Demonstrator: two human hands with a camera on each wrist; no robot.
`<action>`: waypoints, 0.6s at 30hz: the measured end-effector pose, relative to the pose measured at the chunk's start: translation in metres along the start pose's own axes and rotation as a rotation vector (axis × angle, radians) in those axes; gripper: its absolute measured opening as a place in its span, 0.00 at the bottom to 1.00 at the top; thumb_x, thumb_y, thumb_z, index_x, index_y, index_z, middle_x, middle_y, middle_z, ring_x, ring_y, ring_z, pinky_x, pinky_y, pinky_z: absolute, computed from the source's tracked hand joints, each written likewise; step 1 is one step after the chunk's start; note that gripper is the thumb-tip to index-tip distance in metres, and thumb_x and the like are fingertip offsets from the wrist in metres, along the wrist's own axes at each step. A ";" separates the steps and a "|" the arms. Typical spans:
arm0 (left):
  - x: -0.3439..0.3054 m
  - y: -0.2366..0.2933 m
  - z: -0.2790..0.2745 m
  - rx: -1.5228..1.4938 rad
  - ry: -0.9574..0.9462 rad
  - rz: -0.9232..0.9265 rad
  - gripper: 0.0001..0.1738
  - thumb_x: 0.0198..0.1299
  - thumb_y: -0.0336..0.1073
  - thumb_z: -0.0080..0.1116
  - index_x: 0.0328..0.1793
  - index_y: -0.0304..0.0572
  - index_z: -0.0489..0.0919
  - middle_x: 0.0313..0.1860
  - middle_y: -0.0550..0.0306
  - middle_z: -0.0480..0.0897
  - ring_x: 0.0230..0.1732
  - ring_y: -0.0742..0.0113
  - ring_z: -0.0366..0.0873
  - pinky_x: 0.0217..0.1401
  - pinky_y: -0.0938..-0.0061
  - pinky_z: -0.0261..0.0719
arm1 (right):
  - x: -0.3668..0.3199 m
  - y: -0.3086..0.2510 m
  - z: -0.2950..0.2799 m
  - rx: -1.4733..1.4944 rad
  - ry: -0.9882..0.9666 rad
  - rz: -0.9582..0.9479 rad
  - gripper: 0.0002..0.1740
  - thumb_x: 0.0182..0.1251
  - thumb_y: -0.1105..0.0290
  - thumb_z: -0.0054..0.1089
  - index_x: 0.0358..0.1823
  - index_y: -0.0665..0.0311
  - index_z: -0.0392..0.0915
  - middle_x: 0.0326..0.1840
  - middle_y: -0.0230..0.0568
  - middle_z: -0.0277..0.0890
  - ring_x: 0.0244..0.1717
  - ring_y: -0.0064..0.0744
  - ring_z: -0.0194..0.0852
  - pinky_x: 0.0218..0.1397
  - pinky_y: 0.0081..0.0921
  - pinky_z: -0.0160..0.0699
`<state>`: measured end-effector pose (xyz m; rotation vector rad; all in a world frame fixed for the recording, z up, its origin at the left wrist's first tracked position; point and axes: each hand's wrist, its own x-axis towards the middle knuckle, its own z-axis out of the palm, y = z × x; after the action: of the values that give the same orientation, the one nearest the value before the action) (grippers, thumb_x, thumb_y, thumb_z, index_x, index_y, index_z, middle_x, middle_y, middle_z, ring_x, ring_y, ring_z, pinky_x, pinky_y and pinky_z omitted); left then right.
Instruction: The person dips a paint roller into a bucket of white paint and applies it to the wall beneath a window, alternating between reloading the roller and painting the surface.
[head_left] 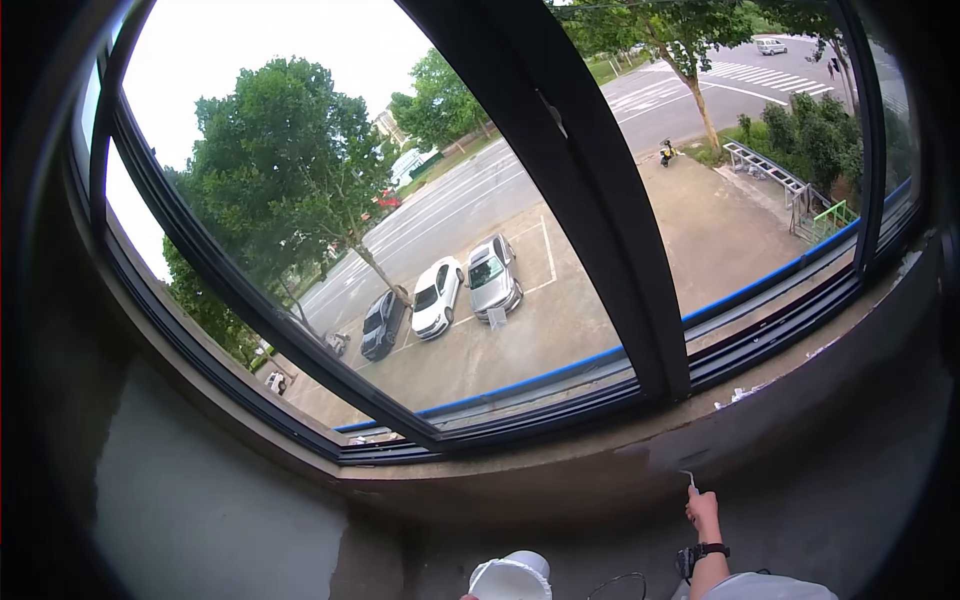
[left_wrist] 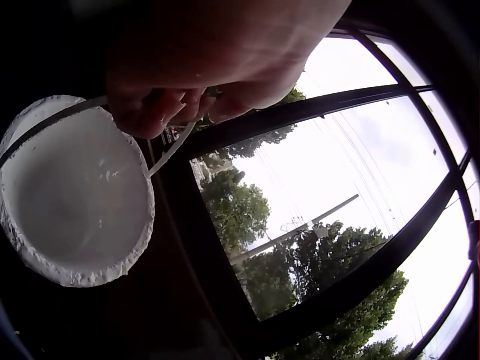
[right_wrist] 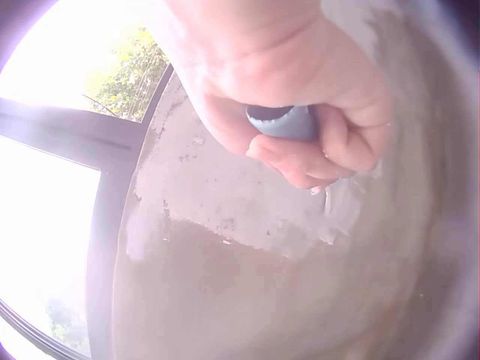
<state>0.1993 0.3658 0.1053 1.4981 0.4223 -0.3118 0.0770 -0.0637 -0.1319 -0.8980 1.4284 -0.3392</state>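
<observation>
In the head view my right hand (head_left: 704,508) holds a small tool (head_left: 689,480) against the wall below the window sill. The right wrist view shows my right hand (right_wrist: 300,112) with its fingers curled round a blue-grey handle (right_wrist: 289,124); a light blade edge (right_wrist: 341,206) lies on the wall, beside a wet grey patch (right_wrist: 217,195). My left hand (left_wrist: 217,67) grips the thin handle (left_wrist: 174,150) of a white bucket (left_wrist: 139,247) in the left wrist view. That bucket (head_left: 530,565) is at the bottom of the head view, its inside coated white.
A dark-framed window (head_left: 640,300) spans the view above the sill (head_left: 560,447), with white bits (head_left: 738,397) on the sill. A paler patch (head_left: 220,490) covers the left wall. Outside are parked cars (head_left: 437,298), trees and a road. A thin dark cable (head_left: 620,577) shows near the bottom.
</observation>
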 end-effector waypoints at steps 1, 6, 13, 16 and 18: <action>-0.006 0.007 0.004 0.017 0.009 0.017 0.15 0.66 0.49 0.49 0.41 0.47 0.76 0.31 0.66 0.75 0.27 0.76 0.70 0.23 0.80 0.61 | -0.003 -0.005 -0.003 0.034 -0.017 0.002 0.22 0.69 0.61 0.60 0.23 0.71 0.70 0.16 0.40 0.71 0.12 0.27 0.68 0.13 0.28 0.63; -0.021 0.018 0.017 0.062 -0.017 0.026 0.15 0.67 0.48 0.49 0.42 0.45 0.76 0.33 0.64 0.76 0.30 0.76 0.71 0.26 0.80 0.64 | 0.010 -0.004 -0.006 0.050 -0.044 0.007 0.19 0.68 0.65 0.59 0.21 0.69 0.71 0.15 0.37 0.69 0.12 0.27 0.66 0.13 0.28 0.59; -0.030 0.012 0.025 0.080 -0.001 0.103 0.12 0.67 0.48 0.48 0.36 0.51 0.71 0.28 0.68 0.69 0.25 0.77 0.66 0.24 0.80 0.63 | -0.058 -0.056 -0.039 0.017 -0.169 0.053 0.14 0.63 0.70 0.59 0.21 0.67 0.72 0.14 0.35 0.69 0.12 0.25 0.64 0.14 0.28 0.53; -0.017 0.018 0.018 0.039 -0.098 0.054 0.12 0.67 0.48 0.47 0.35 0.53 0.69 0.26 0.70 0.65 0.24 0.78 0.63 0.23 0.79 0.62 | -0.081 -0.064 -0.054 0.067 -0.188 0.032 0.14 0.64 0.69 0.60 0.22 0.68 0.74 0.15 0.35 0.70 0.13 0.24 0.65 0.15 0.26 0.55; -0.004 0.014 0.012 0.035 -0.136 0.075 0.11 0.67 0.48 0.46 0.36 0.53 0.70 0.26 0.70 0.65 0.24 0.77 0.64 0.23 0.79 0.63 | -0.092 -0.060 -0.060 0.090 -0.175 -0.029 0.15 0.64 0.67 0.60 0.23 0.71 0.76 0.17 0.37 0.72 0.14 0.24 0.66 0.16 0.23 0.60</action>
<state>0.2030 0.3542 0.1196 1.5130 0.2531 -0.3615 0.0242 -0.0579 -0.0194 -0.8549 1.2312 -0.3354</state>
